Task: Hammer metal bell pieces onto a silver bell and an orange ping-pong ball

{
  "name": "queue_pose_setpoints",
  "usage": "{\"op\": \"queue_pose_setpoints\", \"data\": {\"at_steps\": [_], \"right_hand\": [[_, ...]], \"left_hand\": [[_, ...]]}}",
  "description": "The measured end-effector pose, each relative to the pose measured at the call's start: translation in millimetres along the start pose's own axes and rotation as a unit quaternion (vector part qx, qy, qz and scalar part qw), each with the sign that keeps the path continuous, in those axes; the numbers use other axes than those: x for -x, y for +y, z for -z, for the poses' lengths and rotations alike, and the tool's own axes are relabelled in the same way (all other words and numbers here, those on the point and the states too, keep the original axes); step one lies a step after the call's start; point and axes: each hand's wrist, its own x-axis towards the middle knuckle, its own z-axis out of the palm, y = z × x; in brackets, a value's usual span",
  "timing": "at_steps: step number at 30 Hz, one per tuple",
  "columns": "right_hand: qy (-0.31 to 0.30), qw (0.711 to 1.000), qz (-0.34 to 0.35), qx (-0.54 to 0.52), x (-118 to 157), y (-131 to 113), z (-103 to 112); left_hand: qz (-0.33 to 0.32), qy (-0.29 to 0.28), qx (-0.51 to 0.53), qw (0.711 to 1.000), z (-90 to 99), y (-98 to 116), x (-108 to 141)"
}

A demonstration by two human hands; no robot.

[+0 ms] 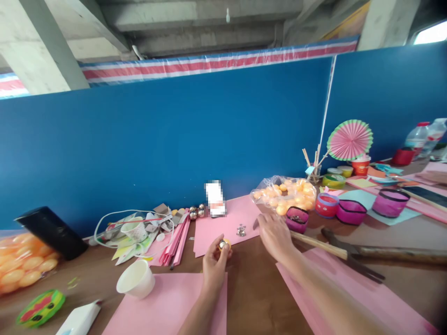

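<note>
My left hand (pixel 214 263) is closed around a shiny silver ball (pixel 222 244), with an orange-gold edge showing beside it. To the right, my right hand (pixel 274 235) is curled over a wooden-handled tool (pixel 324 244). A dark metal tip pokes out left of its fingers, and the pale handle extends to the right; the tool's middle is hidden under the hand. Between the hands, a small pile of silvery pieces (pixel 241 230) rests on pink paper (pixel 228 223). Close to my right wrist stands a purple, black-rimmed container (pixel 296 221) with small dark contents.
A larger hammer (pixel 401 253) lies at right. Behind it are purple containers and a bag of orange balls (pixel 293 193). More silver balls (pixel 197 212) sit near the blue partition (pixel 192 125). A white cup (pixel 136 279) tilts at left, near a black cylinder (pixel 52 232).
</note>
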Motion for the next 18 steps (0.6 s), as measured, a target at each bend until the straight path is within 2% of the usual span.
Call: {"op": "queue_pose_setpoints", "data": {"at_steps": [3,6,12,18], "right_hand": [[-0.058,0.995,-0.047,0.060,-2.7,12.3,-4.4],[-0.107,0.989,-0.066,0.076,-2.7,15.7,-9.3],[-0.115,0.988,-0.073,0.079,-1.5,13.9,-5.1],[-0.086,0.993,-0.047,0.071,-0.5,14.6,-9.0]], "left_hand": [[0.007,-0.002,-0.008,1.000,0.2,1.5,0.0],[0.001,-0.010,-0.017,1.000,1.6,1.6,0.0],[-0.002,-0.034,-0.026,0.999,4.1,-2.7,-1.7],[-0.011,-0.036,-0.040,0.998,5.2,-2.5,-1.2]]}}
